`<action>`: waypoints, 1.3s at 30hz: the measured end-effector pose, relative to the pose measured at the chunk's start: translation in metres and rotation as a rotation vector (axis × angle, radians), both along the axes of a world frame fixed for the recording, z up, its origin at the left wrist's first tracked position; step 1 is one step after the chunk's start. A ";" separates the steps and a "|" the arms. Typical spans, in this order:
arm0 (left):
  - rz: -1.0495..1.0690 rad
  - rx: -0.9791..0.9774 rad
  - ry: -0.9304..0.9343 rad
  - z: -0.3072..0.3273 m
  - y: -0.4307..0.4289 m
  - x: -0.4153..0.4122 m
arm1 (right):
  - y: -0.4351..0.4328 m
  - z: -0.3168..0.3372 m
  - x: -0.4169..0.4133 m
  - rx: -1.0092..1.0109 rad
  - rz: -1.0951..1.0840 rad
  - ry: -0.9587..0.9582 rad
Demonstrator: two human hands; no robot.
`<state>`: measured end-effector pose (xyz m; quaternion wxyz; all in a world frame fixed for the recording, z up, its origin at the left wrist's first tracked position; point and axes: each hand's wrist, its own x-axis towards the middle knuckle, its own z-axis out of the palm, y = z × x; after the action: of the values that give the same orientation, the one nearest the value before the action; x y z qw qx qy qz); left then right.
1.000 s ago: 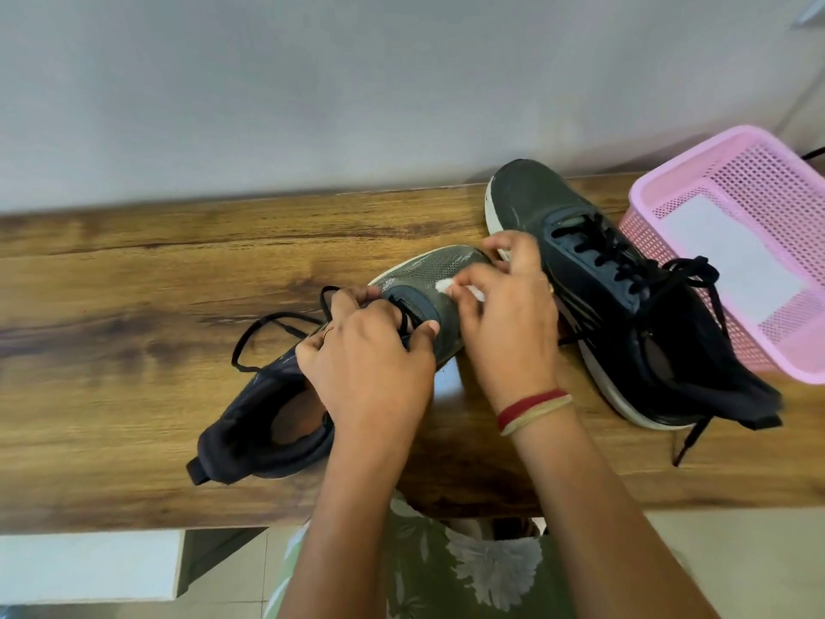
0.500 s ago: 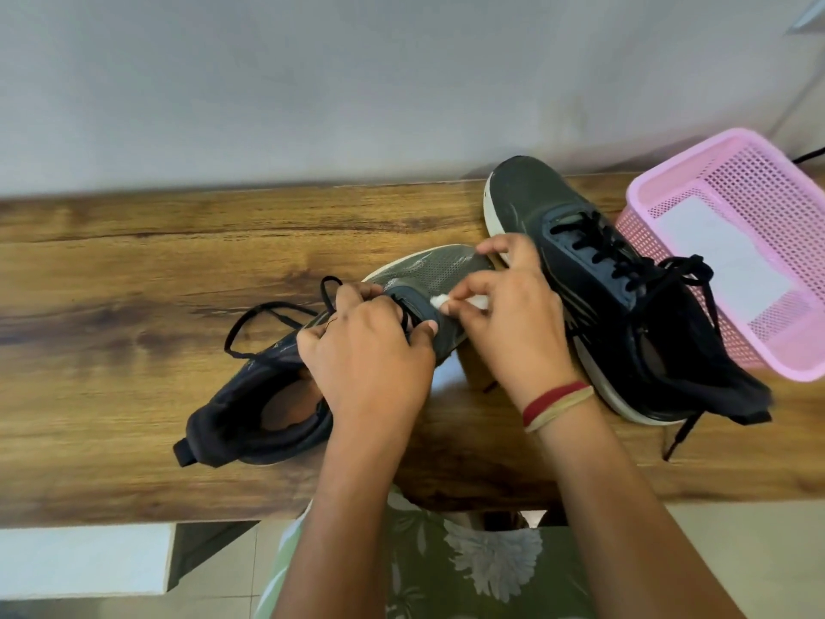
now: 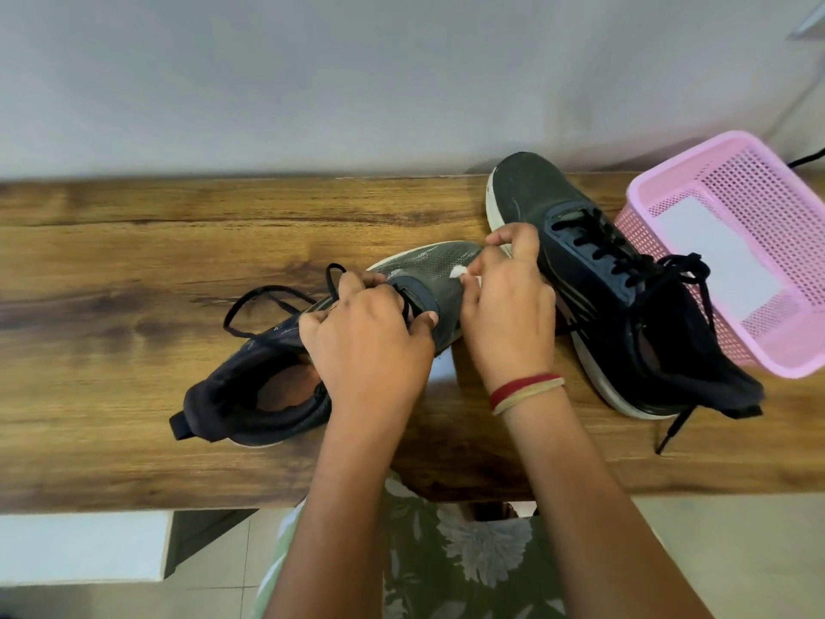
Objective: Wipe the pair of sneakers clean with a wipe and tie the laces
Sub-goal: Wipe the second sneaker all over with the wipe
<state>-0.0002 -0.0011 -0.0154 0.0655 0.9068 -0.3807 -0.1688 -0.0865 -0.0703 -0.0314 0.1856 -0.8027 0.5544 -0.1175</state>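
Soft mesh sneaker [image 3: 428,279] yields under wiping: left hand [image 3: 370,346] clamps its laced midfoot, right hand [image 3: 509,314] pinches limp wipe [image 3: 460,273]

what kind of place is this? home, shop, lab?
Probably a home: a narrow wooden bench top against a plain pale wall, a pink plastic mesh basket beside worn dark sneakers, tiled floor below.

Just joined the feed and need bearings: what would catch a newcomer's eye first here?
Two hands meet over a dark sneaker at mid-table: the left hand grips its laced top, the right hand presses a white wipe to its toe. The second sneaker stands right of them, against a pink basket.
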 end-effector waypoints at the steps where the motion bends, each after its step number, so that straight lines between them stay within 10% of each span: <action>1: 0.005 0.005 -0.002 0.000 0.000 0.000 | 0.000 0.000 0.000 0.023 0.028 -0.006; 16: 0.015 0.039 -0.026 -0.001 -0.002 -0.003 | -0.003 -0.004 0.000 0.231 0.094 -0.177; 23: 0.007 0.001 -0.017 -0.001 -0.002 -0.001 | 0.003 -0.008 0.002 -0.018 -0.030 -0.038; 29: 0.016 0.049 -0.044 -0.002 -0.004 -0.004 | -0.003 -0.009 0.001 0.232 0.116 -0.219; 35: -0.019 -0.019 -0.023 0.000 -0.002 0.000 | -0.003 -0.012 0.002 -0.081 -0.055 -0.053; 39: -0.027 -0.026 0.019 0.001 0.000 0.006 | -0.019 -0.018 -0.007 -0.089 -0.255 -0.358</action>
<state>0.0058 -0.0012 -0.0146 0.0787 0.8990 -0.3944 -0.1732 -0.0936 -0.0891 -0.0491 0.2292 -0.6999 0.6037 -0.3052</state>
